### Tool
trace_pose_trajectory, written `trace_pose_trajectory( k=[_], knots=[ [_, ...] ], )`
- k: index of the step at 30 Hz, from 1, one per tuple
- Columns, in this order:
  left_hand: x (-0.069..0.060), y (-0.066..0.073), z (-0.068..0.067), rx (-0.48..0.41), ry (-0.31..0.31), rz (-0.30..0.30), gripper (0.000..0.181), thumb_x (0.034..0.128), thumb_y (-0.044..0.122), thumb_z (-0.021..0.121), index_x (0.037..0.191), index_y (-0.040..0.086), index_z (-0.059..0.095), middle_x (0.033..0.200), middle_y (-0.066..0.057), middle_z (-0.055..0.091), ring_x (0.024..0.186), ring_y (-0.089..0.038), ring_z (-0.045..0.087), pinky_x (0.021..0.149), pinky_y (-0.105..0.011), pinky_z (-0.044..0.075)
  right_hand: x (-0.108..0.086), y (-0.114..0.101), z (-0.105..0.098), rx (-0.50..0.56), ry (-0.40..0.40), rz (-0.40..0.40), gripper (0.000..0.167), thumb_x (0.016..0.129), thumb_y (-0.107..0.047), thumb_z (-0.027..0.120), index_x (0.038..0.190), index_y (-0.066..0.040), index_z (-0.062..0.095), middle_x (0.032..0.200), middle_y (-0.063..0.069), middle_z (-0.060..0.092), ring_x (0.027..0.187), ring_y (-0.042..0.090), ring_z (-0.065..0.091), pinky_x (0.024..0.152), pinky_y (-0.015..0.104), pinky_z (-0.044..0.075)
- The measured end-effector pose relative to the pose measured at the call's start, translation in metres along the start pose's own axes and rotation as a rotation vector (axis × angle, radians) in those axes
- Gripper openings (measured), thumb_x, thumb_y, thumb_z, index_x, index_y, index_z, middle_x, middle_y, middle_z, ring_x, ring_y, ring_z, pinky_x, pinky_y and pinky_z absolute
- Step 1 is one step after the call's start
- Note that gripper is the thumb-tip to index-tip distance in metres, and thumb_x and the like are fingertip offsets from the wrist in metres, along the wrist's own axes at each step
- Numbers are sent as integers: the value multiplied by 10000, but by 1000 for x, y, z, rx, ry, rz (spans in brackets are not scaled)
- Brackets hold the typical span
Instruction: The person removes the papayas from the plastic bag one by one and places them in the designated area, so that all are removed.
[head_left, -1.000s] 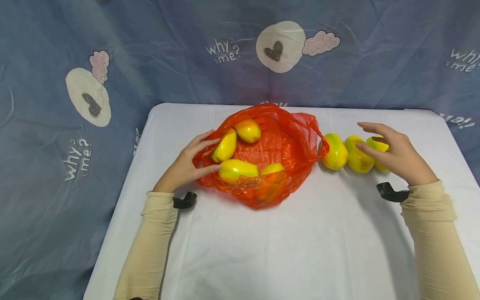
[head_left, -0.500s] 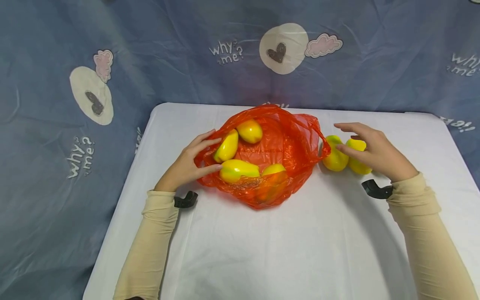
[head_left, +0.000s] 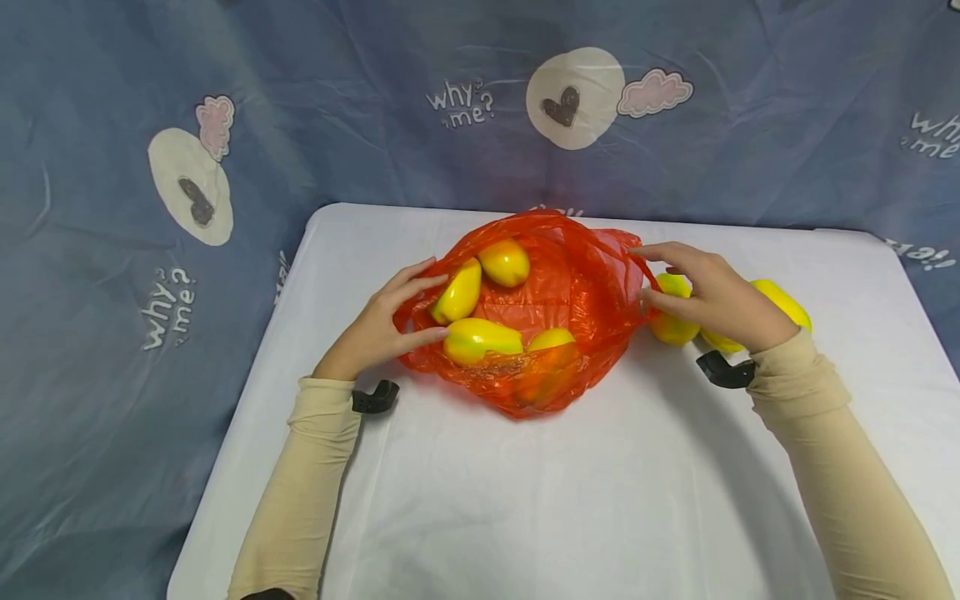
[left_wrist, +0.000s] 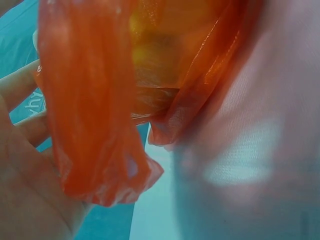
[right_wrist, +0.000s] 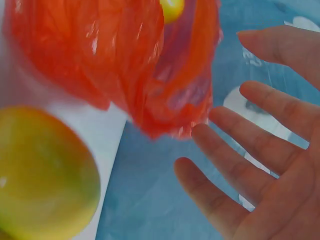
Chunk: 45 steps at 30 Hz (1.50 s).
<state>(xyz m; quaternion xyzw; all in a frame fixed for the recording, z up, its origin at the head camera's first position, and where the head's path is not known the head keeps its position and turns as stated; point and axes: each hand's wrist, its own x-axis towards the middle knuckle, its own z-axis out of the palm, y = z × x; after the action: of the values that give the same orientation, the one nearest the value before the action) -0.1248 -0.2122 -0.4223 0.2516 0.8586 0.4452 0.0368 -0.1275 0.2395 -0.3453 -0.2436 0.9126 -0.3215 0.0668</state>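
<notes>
A red plastic bag [head_left: 540,304] lies with its mouth spread, several yellow fruits [head_left: 483,342] visible inside. At its left side my left hand [head_left: 375,333] rests with fingers extended along the rim; the left wrist view has those fingers behind a red bag handle [left_wrist: 95,100]. My right hand [head_left: 716,292] is by the bag's right handle, fingers spread, over yellow-green fruits [head_left: 672,325] outside the bag. In the right wrist view the fingertips of my right hand [right_wrist: 265,145] are close to the bag [right_wrist: 100,55]; whether they touch it I cannot tell.
Another yellow fruit [head_left: 786,307] lies on the white table [head_left: 555,500], beyond my right wrist. Behind the table hangs a blue patterned cloth [head_left: 360,108]. A black wrist mount [head_left: 723,371] sits on the right arm, and a similar one [head_left: 377,397] on the left.
My right hand has moved left, from over the fruits outside the bag to the bag's right handle, uncovering the rightmost fruit. The left hand has stayed at the bag's left side.
</notes>
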Motion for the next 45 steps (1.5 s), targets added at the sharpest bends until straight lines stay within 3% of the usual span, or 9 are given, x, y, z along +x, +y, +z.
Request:
trace_pose_trajectory(
  k=[9, 18, 27, 34, 45],
  knots=[
    [1, 2, -2, 13, -8, -3, 706, 864, 302, 856, 1497, 226, 554, 1675, 17, 336, 1557, -231, 317, 1245, -591, 315, 24, -14, 11, 30, -81, -21, 569, 955, -223, 752, 1488, -194, 554, 1483, 86, 583, 1356, 311, 527, 1111, 603, 476],
    [3, 0, -2, 23, -6, 9, 702, 866, 310, 854, 1494, 209, 557, 1677, -37, 337, 1565, -245, 305, 1247, -604, 304, 54, -26, 18, -25, -175, -20, 554, 968, -231, 732, 1481, -123, 551, 1510, 101, 558, 1421, 330, 480, 1155, 598, 442],
    [1, 0, -2, 17, -6, -2, 699, 864, 312, 855, 1491, 226, 559, 1676, 45, 327, 1560, -246, 313, 1239, -601, 322, 84, -35, 32, -113, -240, -70, 552, 964, -258, 736, 1457, -72, 570, 1478, 139, 589, 1419, 345, 495, 1212, 554, 389],
    [0, 1, -1, 15, 0, -13, 699, 862, 316, 857, 1490, 238, 559, 1676, 10, 335, 1568, -230, 295, 1244, -606, 309, 104, -38, 47, -141, -263, -104, 597, 958, -282, 743, 1481, -73, 543, 1511, 148, 563, 1441, 338, 486, 1222, 539, 384],
    [-1, 1, -2, 5, 0, -18, 701, 863, 328, 855, 1492, 241, 557, 1680, -4, 329, 1568, -224, 294, 1248, -601, 305, 134, -51, 67, -187, -324, -73, 645, 964, -278, 726, 1530, -90, 481, 1547, 125, 524, 1493, 359, 387, 1243, 544, 353]
  ],
)
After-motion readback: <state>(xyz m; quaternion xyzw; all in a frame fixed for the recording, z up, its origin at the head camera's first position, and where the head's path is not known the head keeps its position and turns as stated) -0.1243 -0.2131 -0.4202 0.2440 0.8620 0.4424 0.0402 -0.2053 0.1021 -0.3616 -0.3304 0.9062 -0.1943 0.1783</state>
